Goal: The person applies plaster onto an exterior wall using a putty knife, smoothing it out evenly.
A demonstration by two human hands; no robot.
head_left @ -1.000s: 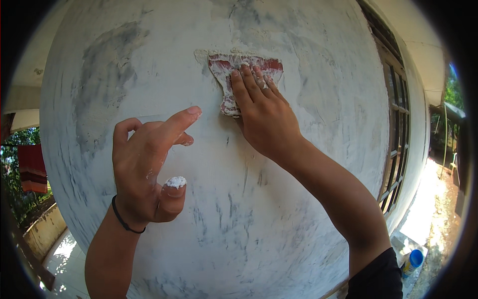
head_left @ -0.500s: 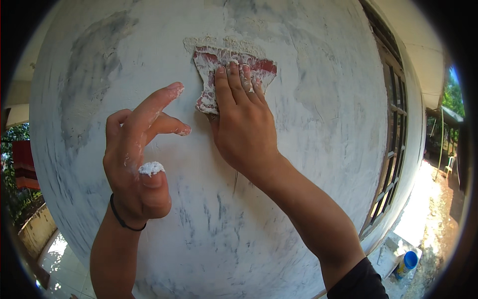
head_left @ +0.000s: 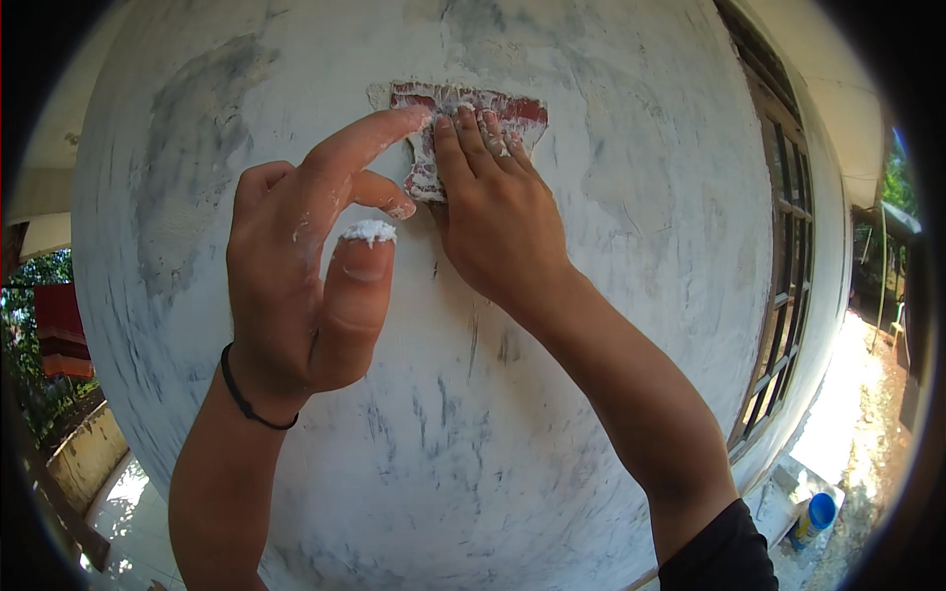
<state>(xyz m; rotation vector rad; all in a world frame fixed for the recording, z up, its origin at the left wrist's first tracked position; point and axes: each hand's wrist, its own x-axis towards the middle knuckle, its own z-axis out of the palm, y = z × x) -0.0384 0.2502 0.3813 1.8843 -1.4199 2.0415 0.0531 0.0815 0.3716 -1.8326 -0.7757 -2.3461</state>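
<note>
Against the white, grey-patched wall (head_left: 562,404) my right hand (head_left: 507,222) presses a red putty scraper (head_left: 522,110), wide at the top and smeared with white paste. Its fingers lie along the scraper's face; the thumb is mostly hidden behind it. My left hand (head_left: 296,261) is raised beside it, fingers bent but apart, holding nothing. The left index fingertip overlaps the scraper's left edge in view; whether it touches I cannot tell. A lump of white putty (head_left: 369,231) sits on the left thumb tip. Rough putty (head_left: 378,95) clings to the wall by the scraper's upper left corner.
A barred window (head_left: 783,227) is set into the wall at the right. Low at the right stands a blue container (head_left: 814,519) on the ground. At the far left hang a red cloth (head_left: 62,330) and greenery, above a low wall (head_left: 89,448).
My left hand has moved up and right, bringing its fingertips to the scraper's left edge. The scraper, under my right hand, now covers most of the rough putty strip above it.
</note>
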